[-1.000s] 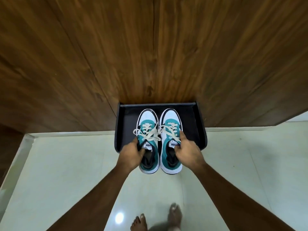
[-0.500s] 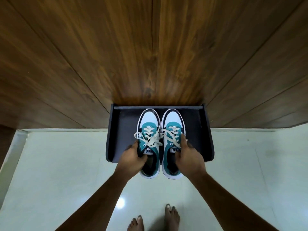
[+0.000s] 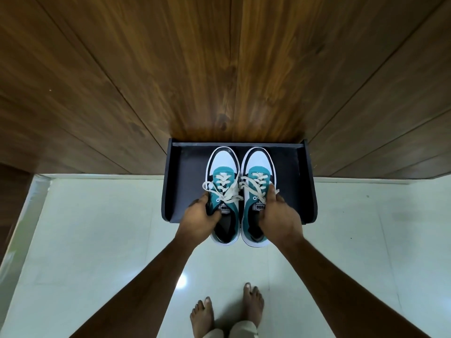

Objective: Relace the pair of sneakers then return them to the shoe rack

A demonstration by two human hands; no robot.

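Observation:
Two teal, white and black sneakers with cream laces tied in bows lie side by side, toes toward the wall. The left sneaker (image 3: 222, 172) is gripped at its collar by my left hand (image 3: 200, 218). My right hand (image 3: 278, 213) grips the collar of the right sneaker (image 3: 257, 170). Both shoes are over the black shoe rack shelf (image 3: 190, 172), their toes close to its back edge and their heels overhanging its front edge. I cannot tell whether the soles touch the shelf.
The rack stands against a dark wood-panelled wall (image 3: 219, 69) and has raised side panels (image 3: 308, 181) left and right. The floor is pale glossy tile (image 3: 85, 240). My bare feet (image 3: 227, 313) stand just behind the rack. A raised ledge (image 3: 22, 215) runs along the left.
Both hands have carried the sneakers forward, deeper over the rack shelf, and the toes now sit nearer its back edge. My view has moved closer to the rack.

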